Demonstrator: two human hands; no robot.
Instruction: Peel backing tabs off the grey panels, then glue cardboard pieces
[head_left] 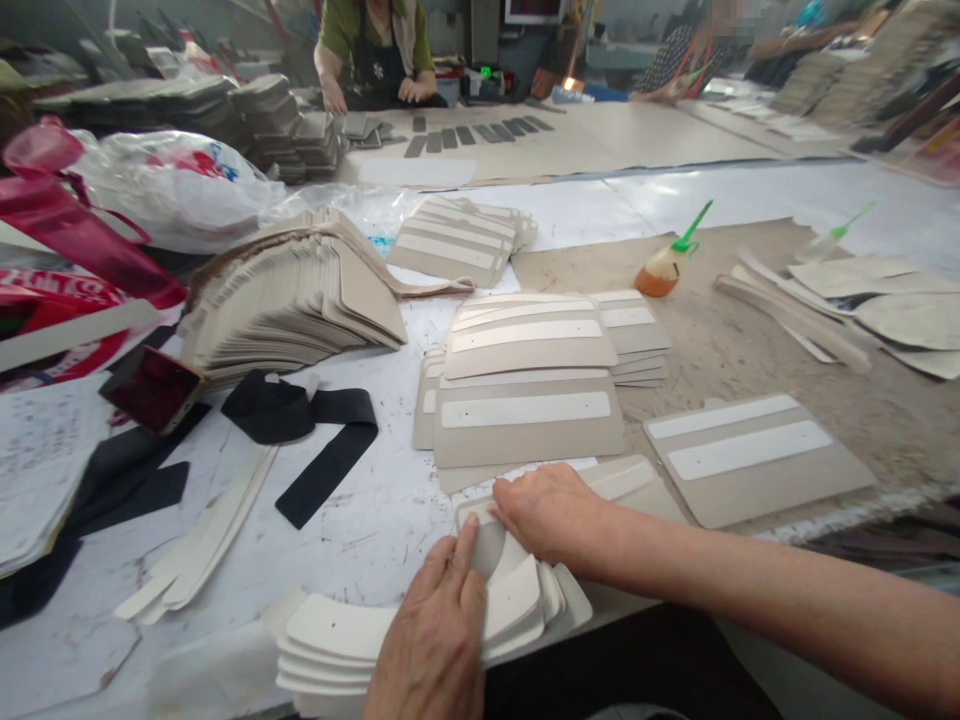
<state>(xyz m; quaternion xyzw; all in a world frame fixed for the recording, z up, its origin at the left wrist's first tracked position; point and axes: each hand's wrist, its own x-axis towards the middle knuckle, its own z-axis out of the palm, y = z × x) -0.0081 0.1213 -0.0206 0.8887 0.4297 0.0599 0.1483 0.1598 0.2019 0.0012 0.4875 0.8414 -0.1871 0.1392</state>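
My left hand (439, 620) lies over a stack of white curved strips (330, 625) at the table's near edge. Its index finger reaches forward and touches the corner of a beige panel (491, 545). Across that panel, my right hand (551, 510) is closed, fingertips pressed together near the panel's upper left corner; whatever they pinch is hidden. Just beyond sit overlapping beige panels (525, 440) with white strips along them. Another panel with two white strips (757, 490) lies right of my right hand.
A fanned stack of beige panels (300, 300) stands left, near black bands (330, 410) and a phone (154, 390). A squeeze bottle with amber liquid (660, 270) rests on brown board. Loose pieces (900, 300) lie right. Two people (379, 60) work across the table.
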